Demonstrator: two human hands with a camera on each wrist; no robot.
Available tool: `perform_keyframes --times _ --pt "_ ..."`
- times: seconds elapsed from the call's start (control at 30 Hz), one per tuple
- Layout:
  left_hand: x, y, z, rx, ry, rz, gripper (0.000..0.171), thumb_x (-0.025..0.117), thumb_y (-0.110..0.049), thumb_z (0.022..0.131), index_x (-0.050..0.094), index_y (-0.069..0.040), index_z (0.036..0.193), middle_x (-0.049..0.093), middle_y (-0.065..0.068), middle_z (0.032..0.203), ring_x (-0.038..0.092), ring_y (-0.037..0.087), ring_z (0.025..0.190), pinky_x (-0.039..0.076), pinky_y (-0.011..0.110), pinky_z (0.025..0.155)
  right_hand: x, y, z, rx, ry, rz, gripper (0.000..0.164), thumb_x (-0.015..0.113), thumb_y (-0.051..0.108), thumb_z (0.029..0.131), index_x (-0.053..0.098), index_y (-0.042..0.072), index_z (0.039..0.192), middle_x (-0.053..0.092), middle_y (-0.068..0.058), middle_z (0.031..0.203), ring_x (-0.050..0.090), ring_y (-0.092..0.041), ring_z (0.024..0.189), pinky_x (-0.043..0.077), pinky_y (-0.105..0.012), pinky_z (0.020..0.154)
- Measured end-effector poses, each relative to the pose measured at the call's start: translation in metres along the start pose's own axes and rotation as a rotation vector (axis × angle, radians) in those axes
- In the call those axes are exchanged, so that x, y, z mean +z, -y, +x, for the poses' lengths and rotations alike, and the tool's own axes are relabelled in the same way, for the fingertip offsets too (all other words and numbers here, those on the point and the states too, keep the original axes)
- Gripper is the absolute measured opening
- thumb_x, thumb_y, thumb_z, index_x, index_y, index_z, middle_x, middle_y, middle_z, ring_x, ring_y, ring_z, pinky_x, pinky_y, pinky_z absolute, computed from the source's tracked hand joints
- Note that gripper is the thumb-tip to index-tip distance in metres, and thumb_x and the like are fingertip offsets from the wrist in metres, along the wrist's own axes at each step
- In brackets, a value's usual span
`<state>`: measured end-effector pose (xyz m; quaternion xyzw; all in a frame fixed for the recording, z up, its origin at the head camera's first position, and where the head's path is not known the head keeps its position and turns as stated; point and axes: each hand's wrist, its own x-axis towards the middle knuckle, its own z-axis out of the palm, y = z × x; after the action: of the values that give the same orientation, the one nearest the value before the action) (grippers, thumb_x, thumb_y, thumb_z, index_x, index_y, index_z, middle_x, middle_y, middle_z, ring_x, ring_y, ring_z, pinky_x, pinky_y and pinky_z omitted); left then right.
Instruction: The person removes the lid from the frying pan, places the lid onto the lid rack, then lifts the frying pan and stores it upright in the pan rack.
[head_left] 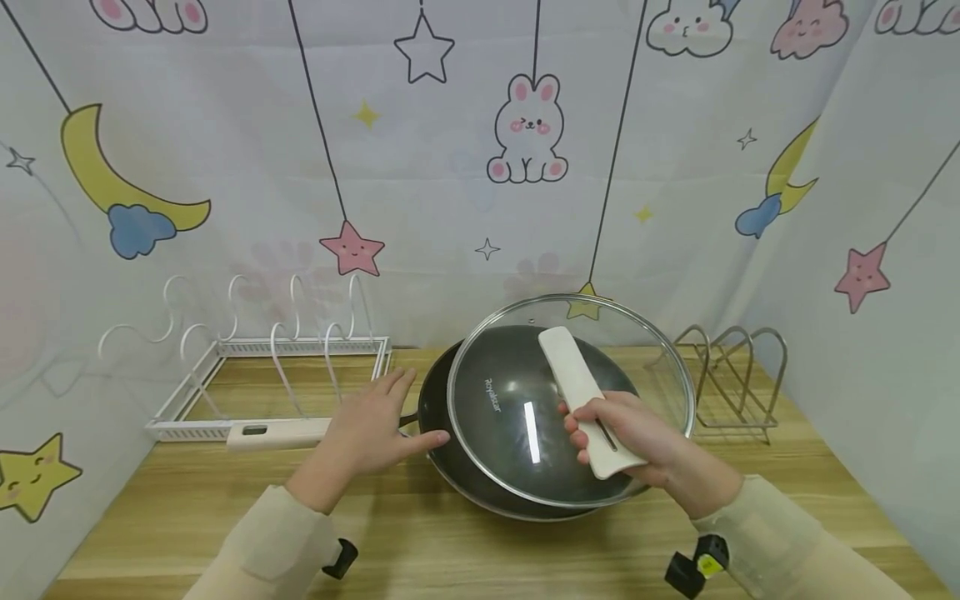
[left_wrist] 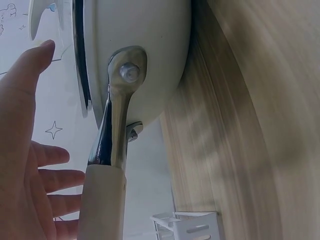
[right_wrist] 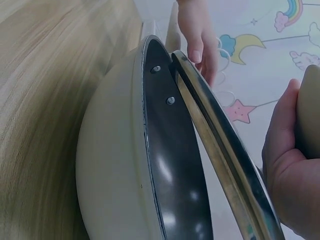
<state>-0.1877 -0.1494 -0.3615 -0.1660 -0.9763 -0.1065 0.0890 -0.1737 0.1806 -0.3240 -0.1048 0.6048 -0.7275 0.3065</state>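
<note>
A wok [head_left: 442,400] with a dark inside and a cream outside [right_wrist: 110,160] stands on the wooden table, its cream handle [head_left: 277,433] pointing left. My right hand [head_left: 637,437] grips the long cream handle [head_left: 570,367] of a clear glass lid [head_left: 513,433] with a metal rim. The lid is tilted over the wok; in the right wrist view a gap shows between its rim [right_wrist: 220,150] and the wok, narrowing toward the wok handle's side. My left hand [head_left: 375,425] has its fingers spread above the wok handle, beside the wok's left rim, and holds nothing.
A white rack [head_left: 198,367] with curved wire dividers stands at the left, behind the wok handle. At the right back is a smaller metal wire rack [head_left: 738,425]. A patterned cloth [head_left: 450,167] hangs behind the table [head_left: 405,550].
</note>
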Motion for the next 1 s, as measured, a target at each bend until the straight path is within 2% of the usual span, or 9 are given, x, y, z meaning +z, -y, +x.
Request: perform_keyframes --times 0.5,1.0 --pt "0.0010 -0.0048 0.0034 0.007 -0.023 -0.017 0.105 0.051 -0.079 0.072 0.038 -0.003 0.143 0.043 0.019 0.144 0.045 0.037 0.129 0.042 0.054 0.099 -0.0033 0.0003 -0.0011 0.005 -0.019 -0.007 0.031 0.041 0.008 0.095 0.033 -0.009 0.120 0.058 0.003 0.080 0.057 -0.005 0.064 0.053 -0.019 0.059" --pt "0.0016 -0.0085 0.0043 0.015 -0.027 -0.032 0.104 0.052 -0.078 0.074 0.038 -0.002 0.143 0.043 0.018 0.144 0.043 0.035 0.132 0.039 0.052 0.104 -0.0069 0.0025 -0.0046 0.016 -0.044 -0.042 0.035 0.041 0.008 0.094 0.031 -0.011 0.121 0.057 0.002 0.081 0.057 -0.004 0.064 0.053 -0.019 0.059"
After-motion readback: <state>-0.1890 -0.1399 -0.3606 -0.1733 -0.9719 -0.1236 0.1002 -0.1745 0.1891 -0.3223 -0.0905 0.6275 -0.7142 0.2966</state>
